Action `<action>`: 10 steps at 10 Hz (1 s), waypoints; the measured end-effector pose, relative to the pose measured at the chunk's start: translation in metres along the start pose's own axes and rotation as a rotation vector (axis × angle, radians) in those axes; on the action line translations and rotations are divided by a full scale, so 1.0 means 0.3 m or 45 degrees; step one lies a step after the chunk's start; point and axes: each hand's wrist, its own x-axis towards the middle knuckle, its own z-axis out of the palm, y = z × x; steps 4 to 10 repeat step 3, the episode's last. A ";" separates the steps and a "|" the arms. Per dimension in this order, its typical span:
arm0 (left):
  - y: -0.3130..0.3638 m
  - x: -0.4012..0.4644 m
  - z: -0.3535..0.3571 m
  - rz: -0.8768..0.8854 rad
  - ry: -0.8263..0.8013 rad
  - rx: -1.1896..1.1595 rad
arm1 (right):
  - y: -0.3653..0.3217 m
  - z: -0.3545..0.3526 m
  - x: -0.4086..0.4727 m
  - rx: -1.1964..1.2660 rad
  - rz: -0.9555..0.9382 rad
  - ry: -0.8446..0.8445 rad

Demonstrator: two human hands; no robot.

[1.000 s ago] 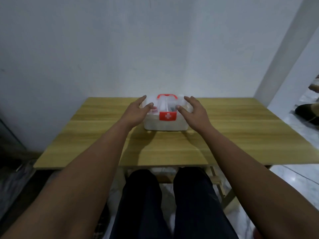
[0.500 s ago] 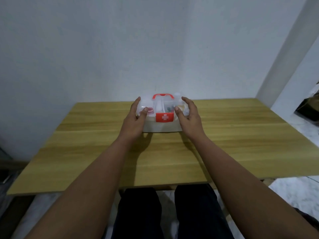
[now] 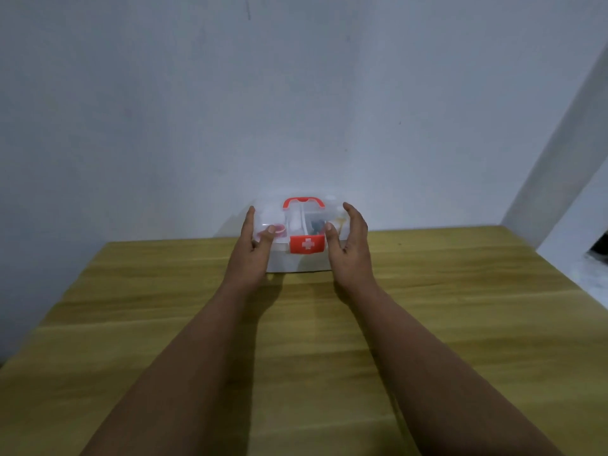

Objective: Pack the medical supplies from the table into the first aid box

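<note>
The first aid box (image 3: 296, 261) is clear plastic with a red handle, a red latch and a white cross. It stands on the wooden table (image 3: 460, 307) near the far edge, by the wall, with its lid down. Through the lid I make out small red, white and dark supplies, too blurred to name. My left hand (image 3: 251, 250) grips the box's left side with the thumb on the lid. My right hand (image 3: 350, 248) grips the right side the same way.
A white wall rises right behind the table. At the right a wall corner and a strip of pale floor (image 3: 595, 281) show past the table's edge. No loose supplies lie on the tabletop in view.
My hands went from resting spread on the lid to clasping the box's two sides. The view has tilted up, so my legs and the table's near edge have dropped out of sight.
</note>
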 end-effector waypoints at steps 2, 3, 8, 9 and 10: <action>0.085 -0.010 -0.045 -0.033 -0.098 0.264 | -0.085 -0.058 0.004 -0.165 0.091 -0.175; 0.153 -0.046 -0.072 0.075 -0.064 0.582 | -0.167 -0.107 -0.004 -0.388 0.022 -0.240; 0.153 -0.046 -0.072 0.075 -0.064 0.582 | -0.167 -0.107 -0.004 -0.388 0.022 -0.240; 0.153 -0.046 -0.072 0.075 -0.064 0.582 | -0.167 -0.107 -0.004 -0.388 0.022 -0.240; 0.153 -0.046 -0.072 0.075 -0.064 0.582 | -0.167 -0.107 -0.004 -0.388 0.022 -0.240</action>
